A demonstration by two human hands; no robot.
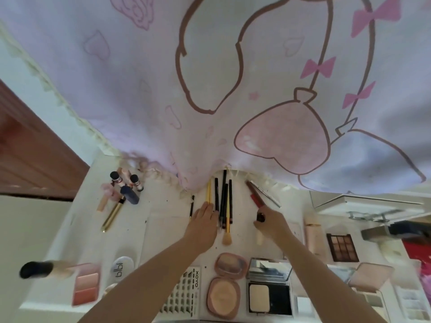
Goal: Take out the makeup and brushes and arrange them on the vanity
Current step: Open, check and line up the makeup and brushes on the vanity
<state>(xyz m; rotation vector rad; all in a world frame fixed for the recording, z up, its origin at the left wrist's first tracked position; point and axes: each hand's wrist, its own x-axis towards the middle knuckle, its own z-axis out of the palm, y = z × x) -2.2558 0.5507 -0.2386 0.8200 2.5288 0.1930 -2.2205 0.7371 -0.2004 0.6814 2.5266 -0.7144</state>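
On the white vanity (163,217), several thin black and yellow brushes (223,201) lie side by side in a row. My left hand (204,223) lies flat on the row's left side, its straight fingers touching the handles. My right hand (271,221) grips the near end of a dark red brush (255,197), which points away toward the cloth. A slim silver stick (268,194) lies beside the red brush. A pale tube pokes out under my right hand.
Small bottles and a gold tube (114,213) sit at the left. Along the near edge lie a blush palette (86,284), a lash tray (184,292), pink compacts (224,297), a mirrored compact (269,297) and an eyeshadow palette (341,247). A pink printed cloth (210,89) hangs behind.
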